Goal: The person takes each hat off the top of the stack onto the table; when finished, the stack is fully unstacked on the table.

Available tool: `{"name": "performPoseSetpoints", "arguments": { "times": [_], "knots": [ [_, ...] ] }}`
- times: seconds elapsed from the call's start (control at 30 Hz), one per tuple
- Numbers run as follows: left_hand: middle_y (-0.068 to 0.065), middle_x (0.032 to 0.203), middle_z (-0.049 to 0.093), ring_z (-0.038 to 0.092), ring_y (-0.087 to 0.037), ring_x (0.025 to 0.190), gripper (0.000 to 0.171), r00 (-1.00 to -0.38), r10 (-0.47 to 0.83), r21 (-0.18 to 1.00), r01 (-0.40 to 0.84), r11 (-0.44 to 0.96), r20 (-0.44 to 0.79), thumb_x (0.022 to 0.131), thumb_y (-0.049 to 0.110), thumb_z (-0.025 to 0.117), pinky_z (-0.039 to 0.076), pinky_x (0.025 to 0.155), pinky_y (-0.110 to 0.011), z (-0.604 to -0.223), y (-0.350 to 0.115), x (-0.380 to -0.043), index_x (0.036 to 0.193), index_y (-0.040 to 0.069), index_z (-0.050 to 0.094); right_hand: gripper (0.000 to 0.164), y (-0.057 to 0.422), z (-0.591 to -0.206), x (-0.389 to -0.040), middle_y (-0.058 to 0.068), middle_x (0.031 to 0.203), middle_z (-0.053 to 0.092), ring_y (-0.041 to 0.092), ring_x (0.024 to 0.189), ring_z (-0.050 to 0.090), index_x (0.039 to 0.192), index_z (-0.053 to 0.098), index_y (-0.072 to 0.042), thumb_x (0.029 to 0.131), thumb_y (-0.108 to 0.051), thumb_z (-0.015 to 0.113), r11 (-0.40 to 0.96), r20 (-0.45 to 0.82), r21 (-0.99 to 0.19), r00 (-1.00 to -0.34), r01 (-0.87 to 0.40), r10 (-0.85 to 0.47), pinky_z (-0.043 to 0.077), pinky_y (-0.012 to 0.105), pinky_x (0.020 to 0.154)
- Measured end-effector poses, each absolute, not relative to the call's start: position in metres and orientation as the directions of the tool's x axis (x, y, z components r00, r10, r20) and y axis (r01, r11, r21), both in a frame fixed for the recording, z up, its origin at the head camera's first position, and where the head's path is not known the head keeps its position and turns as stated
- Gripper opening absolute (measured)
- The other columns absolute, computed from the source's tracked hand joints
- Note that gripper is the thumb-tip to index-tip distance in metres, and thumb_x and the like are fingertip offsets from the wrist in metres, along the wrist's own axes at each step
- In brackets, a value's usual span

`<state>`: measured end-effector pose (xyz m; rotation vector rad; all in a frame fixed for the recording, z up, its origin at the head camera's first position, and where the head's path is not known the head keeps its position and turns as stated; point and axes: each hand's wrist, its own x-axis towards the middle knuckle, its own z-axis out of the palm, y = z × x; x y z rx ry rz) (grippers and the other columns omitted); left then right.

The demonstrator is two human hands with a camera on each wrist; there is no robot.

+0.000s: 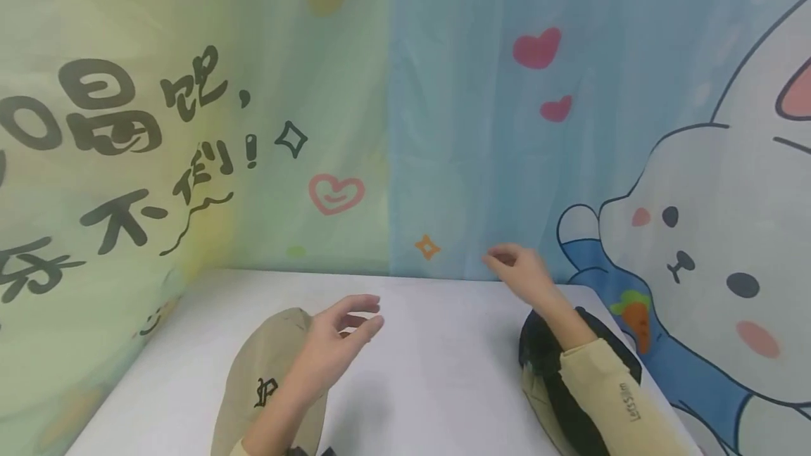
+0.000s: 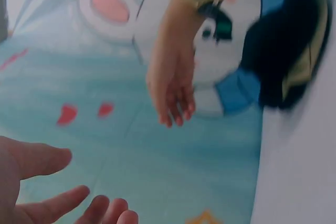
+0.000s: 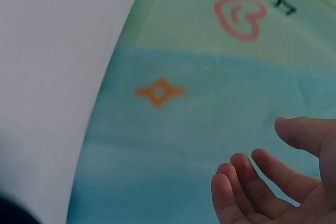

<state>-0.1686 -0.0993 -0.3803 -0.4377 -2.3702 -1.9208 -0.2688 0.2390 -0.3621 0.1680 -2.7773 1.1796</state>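
My left hand (image 1: 334, 340) hovers over the white table with its fingers loosely bent and nothing between them. Behind and below it lies a beige cap (image 1: 253, 364) with a dark letter on its front, partly covered by the hand and forearm in the head view. Farther out on the right, my right hand (image 1: 521, 271) is raised in the air, its fingers relaxed and holding nothing. Under the right forearm is a dark cap (image 1: 535, 343) with a beige part, also visible as a dark shape (image 2: 278, 40) in the left wrist view.
The white table (image 1: 437, 371) reaches back to a printed curtain (image 1: 443, 125) with hearts, characters and a large rabbit (image 1: 697, 231). A black strap edge (image 1: 328, 452) shows near the left wrist. The right wrist carries a dark band (image 2: 223, 22).
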Motion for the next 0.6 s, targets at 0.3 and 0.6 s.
{"name": "performPoseSetpoints", "arguments": {
  "times": [0.3, 0.6],
  "knots": [
    [-0.008, 0.128, 0.060, 0.063, -0.022, 0.108, 0.046, -0.906, 0.403, 0.989, 0.147, 0.014, 0.129, 0.095, 0.036, 0.066, 0.056, 0.088, -0.036, -0.388, -0.017, -0.184, 0.133, 0.011, 0.058, 0.073, 0.338, -0.343, -0.246, 0.035, 0.136, 0.047, 0.052, 0.123, 0.045, 0.136, 0.048, 0.010, 0.100, -0.053, 0.049, 0.818, 0.076, -0.575, -0.996, -0.002, 0.051, 0.043, 0.066, 0.096],
    [-0.012, 0.114, 0.062, 0.064, -0.030, 0.100, 0.049, -0.839, 0.483, 0.947, -0.315, -0.056, -0.251, 0.090, 0.026, 0.073, 0.059, 0.080, -0.047, -0.450, 0.072, -0.164, 0.130, 0.002, 0.057, 0.060, 0.412, -0.373, -0.208, 0.029, 0.084, 0.059, 0.042, 0.078, 0.059, 0.091, 0.060, 0.008, 0.102, -0.049, 0.044, 0.808, -0.160, -0.553, -0.978, 0.203, 0.136, 0.054, 0.050, 0.077]
  ]
}}
